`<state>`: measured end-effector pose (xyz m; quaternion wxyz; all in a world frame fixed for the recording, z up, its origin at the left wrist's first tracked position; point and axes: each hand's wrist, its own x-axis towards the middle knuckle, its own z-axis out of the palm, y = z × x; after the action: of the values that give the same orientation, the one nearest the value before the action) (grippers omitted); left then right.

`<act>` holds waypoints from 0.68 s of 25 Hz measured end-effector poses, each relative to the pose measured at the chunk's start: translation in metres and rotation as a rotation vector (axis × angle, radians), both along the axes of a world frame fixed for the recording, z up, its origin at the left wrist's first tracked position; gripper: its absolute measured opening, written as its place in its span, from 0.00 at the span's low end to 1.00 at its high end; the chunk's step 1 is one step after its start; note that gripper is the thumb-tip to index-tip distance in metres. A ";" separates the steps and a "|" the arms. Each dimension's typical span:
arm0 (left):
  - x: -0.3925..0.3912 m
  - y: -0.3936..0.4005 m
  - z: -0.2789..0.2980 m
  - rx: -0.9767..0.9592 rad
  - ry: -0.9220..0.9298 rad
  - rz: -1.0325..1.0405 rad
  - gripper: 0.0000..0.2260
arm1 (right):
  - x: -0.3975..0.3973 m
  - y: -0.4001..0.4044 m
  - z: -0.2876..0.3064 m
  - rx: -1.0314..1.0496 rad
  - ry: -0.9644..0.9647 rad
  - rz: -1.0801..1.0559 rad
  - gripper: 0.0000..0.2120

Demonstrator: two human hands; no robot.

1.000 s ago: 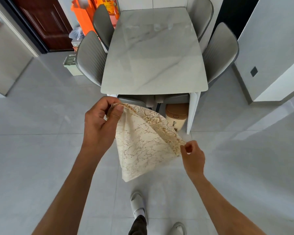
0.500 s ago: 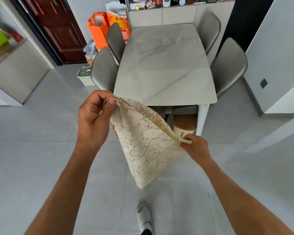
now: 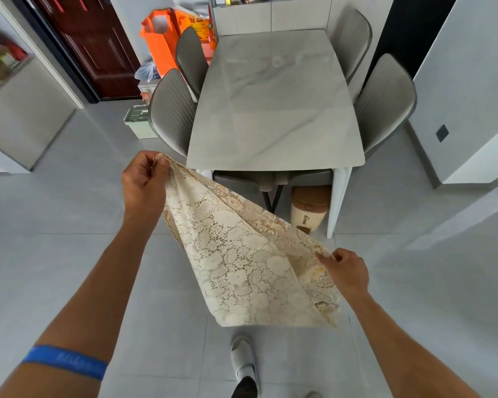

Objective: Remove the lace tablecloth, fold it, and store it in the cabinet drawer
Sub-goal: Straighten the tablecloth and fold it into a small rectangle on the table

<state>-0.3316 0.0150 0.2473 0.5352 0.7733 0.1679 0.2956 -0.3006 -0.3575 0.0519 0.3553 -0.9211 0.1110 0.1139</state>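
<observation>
Folding step, I'd say: cream lace tablecloth (image 3: 250, 262) is off the grey marble desk (image 3: 273, 110), hanging midair near it. Left hand (image 3: 144, 182) and right hand (image 3: 345, 272) each pinch a top corner. Next, probably bring corners together.

One lace tablecloth (image 3: 250, 265). Two hands: left hand (image 3: 144, 182), right hand (image 3: 347, 272). One marble table (image 3: 273, 110). Four chairs visible beside it. One bin (image 3: 309, 208) underneath. One blue wristband (image 3: 65, 361).
</observation>
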 end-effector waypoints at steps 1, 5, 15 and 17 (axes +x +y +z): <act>0.000 0.003 -0.001 -0.012 -0.001 0.014 0.09 | 0.000 -0.002 0.000 0.037 0.030 -0.012 0.22; -0.002 0.010 -0.002 -0.047 -0.042 0.066 0.07 | -0.018 -0.009 -0.010 0.180 0.329 0.246 0.14; -0.005 0.009 0.047 -0.002 -0.163 0.154 0.12 | -0.031 0.008 -0.020 0.066 0.049 -0.135 0.03; -0.005 -0.006 0.062 0.061 -0.194 0.054 0.11 | -0.036 0.032 -0.013 0.133 0.032 -0.019 0.03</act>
<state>-0.3365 0.0087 0.3094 0.5172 0.7521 0.1269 0.3883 -0.3365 -0.3255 0.0386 0.4148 -0.8925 0.1174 0.1324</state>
